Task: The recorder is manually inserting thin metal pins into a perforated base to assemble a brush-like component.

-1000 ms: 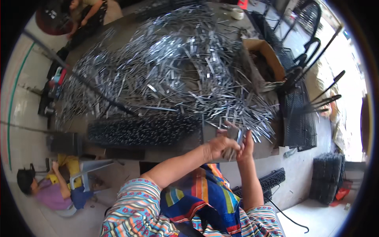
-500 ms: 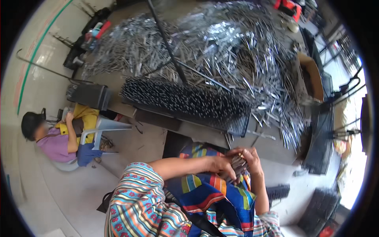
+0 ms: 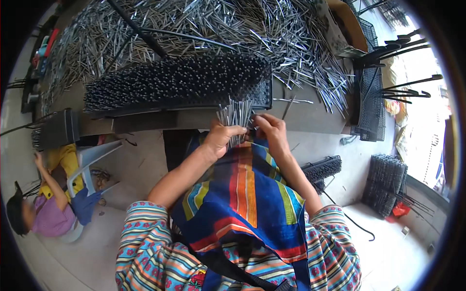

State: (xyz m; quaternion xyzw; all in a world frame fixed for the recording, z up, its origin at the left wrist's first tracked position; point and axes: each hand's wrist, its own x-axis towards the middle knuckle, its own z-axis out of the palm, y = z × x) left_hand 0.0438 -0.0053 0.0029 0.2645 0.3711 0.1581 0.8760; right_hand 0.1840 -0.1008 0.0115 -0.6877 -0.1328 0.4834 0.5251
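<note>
My left hand (image 3: 221, 137) is wrapped around a bundle of thin metal strips (image 3: 235, 119), which stand roughly upright above my lap at the table's near edge. My right hand (image 3: 273, 130) is at the bundle's right side, its thumb and fingers pinched together. What lies between those fingertips is too small to make out. Just beyond my hands sits a long black rack (image 3: 179, 85), packed with upright dark rods with pale tips. Its right end shows a bare grid of holes (image 3: 262, 92).
A wide heap of loose metal strips (image 3: 204, 29) covers the table (image 3: 310, 114). A cardboard box (image 3: 347, 29) stands at the right, near black hooked racks (image 3: 371, 97). More racks (image 3: 383, 184) stand on the floor. At left, a seated person (image 3: 53, 208) works beside a pale chair (image 3: 92, 162).
The view has shifted, bringing the table nearer. My hands have gone from overlapping around the strips to side by side, with the strips now upright in my left hand.
</note>
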